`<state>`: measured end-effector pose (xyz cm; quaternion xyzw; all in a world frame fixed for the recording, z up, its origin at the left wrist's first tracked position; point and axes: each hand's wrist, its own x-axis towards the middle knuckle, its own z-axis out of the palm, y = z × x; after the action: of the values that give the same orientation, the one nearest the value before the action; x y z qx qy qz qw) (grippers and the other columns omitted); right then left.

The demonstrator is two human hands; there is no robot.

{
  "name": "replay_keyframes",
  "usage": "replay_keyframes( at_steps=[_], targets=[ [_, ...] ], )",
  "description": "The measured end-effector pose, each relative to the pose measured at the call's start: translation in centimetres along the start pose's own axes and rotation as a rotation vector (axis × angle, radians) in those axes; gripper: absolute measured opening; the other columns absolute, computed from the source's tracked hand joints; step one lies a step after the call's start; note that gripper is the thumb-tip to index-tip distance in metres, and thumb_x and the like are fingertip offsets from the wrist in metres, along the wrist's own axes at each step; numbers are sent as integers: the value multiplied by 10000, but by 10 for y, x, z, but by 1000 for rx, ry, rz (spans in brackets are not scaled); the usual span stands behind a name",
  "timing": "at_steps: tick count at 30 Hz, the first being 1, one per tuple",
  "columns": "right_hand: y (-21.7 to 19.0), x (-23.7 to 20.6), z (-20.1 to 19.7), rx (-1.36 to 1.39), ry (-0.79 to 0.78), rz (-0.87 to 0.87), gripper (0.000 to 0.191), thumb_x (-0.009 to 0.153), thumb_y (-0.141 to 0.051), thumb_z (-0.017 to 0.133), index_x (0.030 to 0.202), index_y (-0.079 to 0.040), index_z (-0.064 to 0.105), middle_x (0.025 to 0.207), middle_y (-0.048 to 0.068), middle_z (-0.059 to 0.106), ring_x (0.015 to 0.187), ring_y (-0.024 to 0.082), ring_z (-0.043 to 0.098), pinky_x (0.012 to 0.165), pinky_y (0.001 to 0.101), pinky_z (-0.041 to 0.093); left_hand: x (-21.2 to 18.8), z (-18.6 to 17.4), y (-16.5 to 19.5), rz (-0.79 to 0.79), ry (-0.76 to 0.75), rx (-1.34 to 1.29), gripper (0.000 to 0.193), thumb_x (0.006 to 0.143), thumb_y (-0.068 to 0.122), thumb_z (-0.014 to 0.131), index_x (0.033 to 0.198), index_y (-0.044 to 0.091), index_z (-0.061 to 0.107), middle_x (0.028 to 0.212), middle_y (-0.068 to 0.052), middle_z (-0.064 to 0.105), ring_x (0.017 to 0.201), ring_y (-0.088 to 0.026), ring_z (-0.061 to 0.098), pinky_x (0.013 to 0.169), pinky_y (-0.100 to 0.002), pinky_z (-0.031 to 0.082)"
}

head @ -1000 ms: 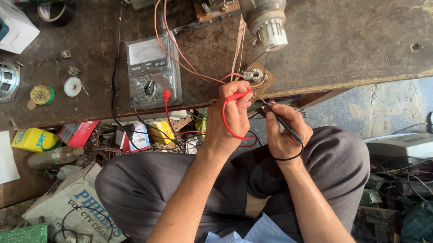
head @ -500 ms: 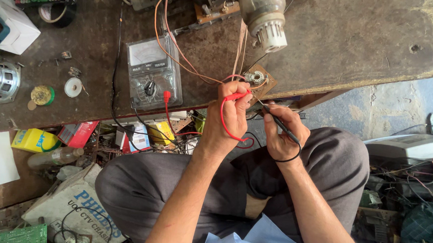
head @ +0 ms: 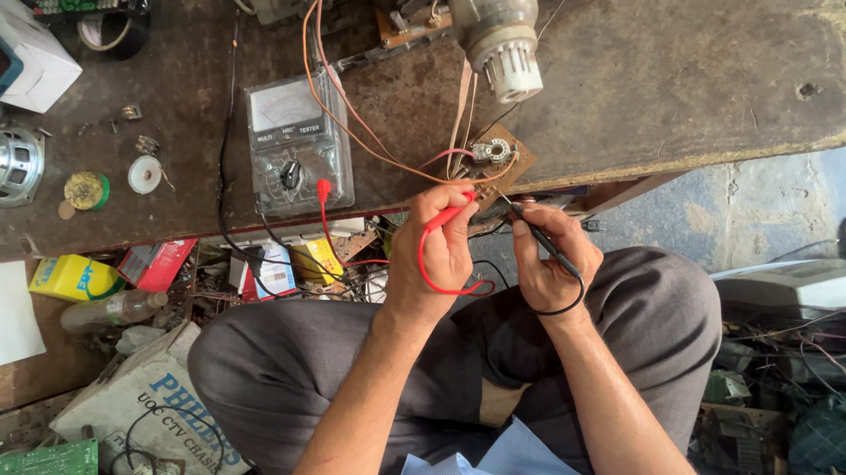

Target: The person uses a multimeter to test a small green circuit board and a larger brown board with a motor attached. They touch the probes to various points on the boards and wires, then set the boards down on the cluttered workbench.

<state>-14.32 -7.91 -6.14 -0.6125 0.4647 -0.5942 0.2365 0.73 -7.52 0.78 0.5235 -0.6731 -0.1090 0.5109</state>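
While the small circuit board (head: 494, 166) sits at the bench (head: 707, 79) edge, the left hand (head: 439, 243) pinches a red probe (head: 449, 213) and the right hand (head: 546, 258) a black probe (head: 540, 237), tips at the board. A grey meter (head: 297, 144) lies just left.

The red probe (head: 449, 217) was a slim red stick with a red lead looping below it, tilted with its tip up toward the board (head: 494, 164). The black probe (head: 540, 240) was slim and dark, slanting up-left to the same board, its black lead curling underneath. The board was small and brown, carrying a round metal part, lying at the bench edge with wires attached.
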Motion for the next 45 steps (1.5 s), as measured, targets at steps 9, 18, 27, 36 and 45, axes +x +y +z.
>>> replay_keyframes(
  at_steps=[9, 18, 27, 36, 45],
  targets=[
    [2, -1, 0, 16, 16, 3, 180, 933, 41, 758, 1084, 7, 667, 1074, 159, 753, 1001, 219, 760, 904, 313, 599, 4, 0, -3, -65, -12, -63, 174, 1061, 12, 622, 1155, 23, 475, 1128, -161, 709, 980, -305, 762, 803, -352, 632],
    [0, 2, 1, 21, 24, -23, 173, 930, 57, 763, 1061, 2, 665, 1050, 148, 754, 985, 209, 763, 873, 299, 599, 17, -6, 3, 28, -76, 13, 195, 1022, -5, 661, 1148, 26, 516, 1073, -149, 677, 975, -328, 714, 851, -391, 585],
    [-1, 3, 1, 26, 18, -22, 174, 928, 60, 760, 1062, 0, 666, 1046, 145, 756, 970, 203, 763, 864, 293, 598, 17, -12, 2, 40, -74, 18, 227, 1011, -18, 668, 1168, 17, 507, 1116, -149, 623, 1063, -331, 660, 926, -403, 558],
    [0, 1, 0, 26, 9, -11, 176, 933, 60, 756, 1072, 3, 664, 1064, 144, 752, 996, 205, 757, 884, 296, 597, 13, -8, -6, 11, -32, 14, 169, 1012, 1, 678, 1102, 31, 538, 1094, -119, 659, 1047, -300, 663, 924, -392, 554],
    [2, 0, 0, 20, 15, 1, 172, 933, 57, 758, 1069, 4, 666, 1071, 148, 755, 1004, 208, 759, 891, 303, 601, 13, -9, -10, -15, -62, -3, 174, 1011, 7, 689, 1099, 15, 539, 1077, -129, 681, 1001, -308, 697, 879, -391, 573]
  ],
)
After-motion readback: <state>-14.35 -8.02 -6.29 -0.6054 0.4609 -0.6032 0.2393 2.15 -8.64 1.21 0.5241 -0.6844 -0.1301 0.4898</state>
